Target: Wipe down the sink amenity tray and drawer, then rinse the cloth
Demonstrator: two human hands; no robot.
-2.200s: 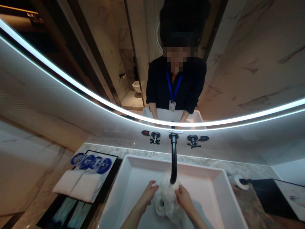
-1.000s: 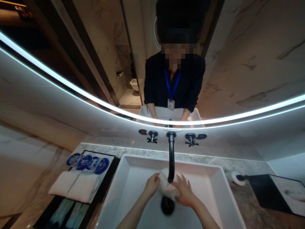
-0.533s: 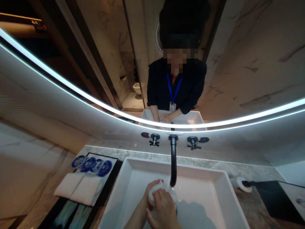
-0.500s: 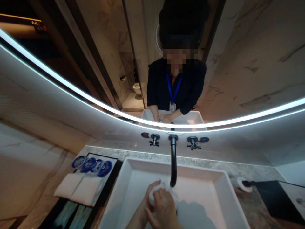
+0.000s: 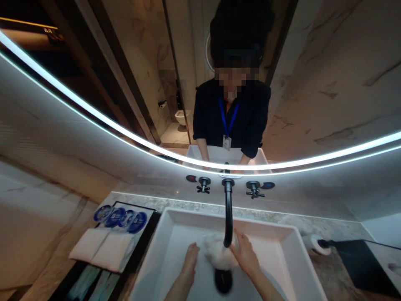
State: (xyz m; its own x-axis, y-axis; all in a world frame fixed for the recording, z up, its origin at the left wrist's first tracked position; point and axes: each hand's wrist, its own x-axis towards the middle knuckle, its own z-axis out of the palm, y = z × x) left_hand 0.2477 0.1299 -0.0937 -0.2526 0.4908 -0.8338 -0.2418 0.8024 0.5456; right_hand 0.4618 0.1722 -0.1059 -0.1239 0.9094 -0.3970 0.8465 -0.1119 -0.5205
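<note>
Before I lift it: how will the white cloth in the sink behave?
The white cloth is probably floppy: it bunches softly against the right hand. Under the black faucet spout it may be wet, so heavier than it looks.

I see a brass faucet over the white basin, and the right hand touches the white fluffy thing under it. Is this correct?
Not the colour: the head view shows a black faucet, not brass. The right hand does touch the white fluffy thing under it, in the white basin.

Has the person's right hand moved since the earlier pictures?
Yes. The right hand has moved rightward: moments ago it lay left of the black faucet spout, and now it is right of the spout.
</note>
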